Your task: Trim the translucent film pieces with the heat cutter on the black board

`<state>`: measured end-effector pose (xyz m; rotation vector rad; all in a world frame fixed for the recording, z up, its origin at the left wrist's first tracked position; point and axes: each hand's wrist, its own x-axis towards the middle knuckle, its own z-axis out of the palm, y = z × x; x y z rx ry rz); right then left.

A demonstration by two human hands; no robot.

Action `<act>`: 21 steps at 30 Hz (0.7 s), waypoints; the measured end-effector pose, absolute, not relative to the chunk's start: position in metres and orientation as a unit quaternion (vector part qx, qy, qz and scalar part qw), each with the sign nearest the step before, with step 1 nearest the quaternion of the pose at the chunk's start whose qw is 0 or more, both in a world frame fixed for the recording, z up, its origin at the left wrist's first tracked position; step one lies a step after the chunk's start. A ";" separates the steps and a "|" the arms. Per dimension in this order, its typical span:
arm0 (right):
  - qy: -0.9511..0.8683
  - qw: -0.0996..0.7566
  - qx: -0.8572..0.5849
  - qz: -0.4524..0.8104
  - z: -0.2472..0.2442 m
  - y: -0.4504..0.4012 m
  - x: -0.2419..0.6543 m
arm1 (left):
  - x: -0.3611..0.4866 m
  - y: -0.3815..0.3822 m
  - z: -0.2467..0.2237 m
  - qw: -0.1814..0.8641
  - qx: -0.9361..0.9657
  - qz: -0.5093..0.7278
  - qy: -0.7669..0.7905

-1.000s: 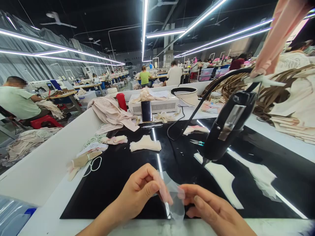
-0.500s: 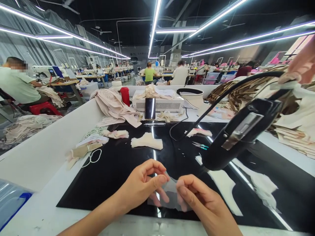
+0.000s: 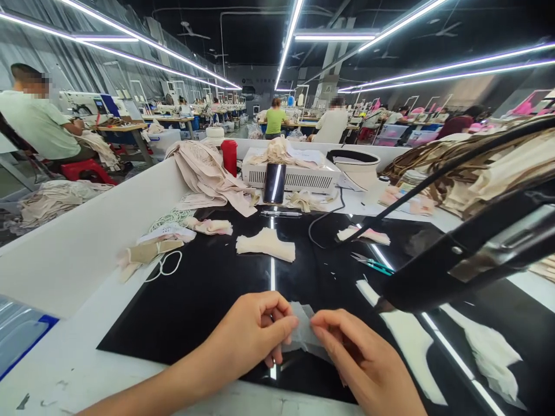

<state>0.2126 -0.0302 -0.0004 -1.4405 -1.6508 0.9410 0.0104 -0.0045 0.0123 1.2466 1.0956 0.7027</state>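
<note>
Between my two hands hangs a small, thin, see-through white piece of material (image 3: 302,330). My left hand (image 3: 255,332) pinches its left edge between thumb and index finger, the other fingers curled beneath. Thumb and fingertips of my right hand (image 3: 353,349) are closed on its right side. Both hands are just above the black work surface (image 3: 195,300), near its front edge. To the right, a black tool with a cable (image 3: 437,266) slants down, its tip beyond my right hand. Cream cut pieces (image 3: 414,352) lie beside that hand, and another cream piece (image 3: 266,245) lies farther back.
Teal-handled snips (image 3: 373,263) and a pen (image 3: 281,214) lie on the black surface. A phone (image 3: 274,184) leans against a white vented box (image 3: 299,176). Cloth piles flank it. A white side panel (image 3: 82,242) borders the left. Other people sit working beyond.
My left fingers have curled in and my hands have drawn the see-through piece into fuller view. The view has shifted, and the black tool appears larger and farther right.
</note>
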 end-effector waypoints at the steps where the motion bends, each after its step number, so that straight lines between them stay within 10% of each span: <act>1: -0.662 0.370 -0.554 0.344 -0.002 -0.029 0.214 | 0.010 -0.005 0.013 0.606 0.554 0.299 0.486; 21: -0.828 0.230 -0.503 0.086 -0.027 -0.021 0.227 | 0.008 -0.010 0.001 0.052 0.859 0.185 0.475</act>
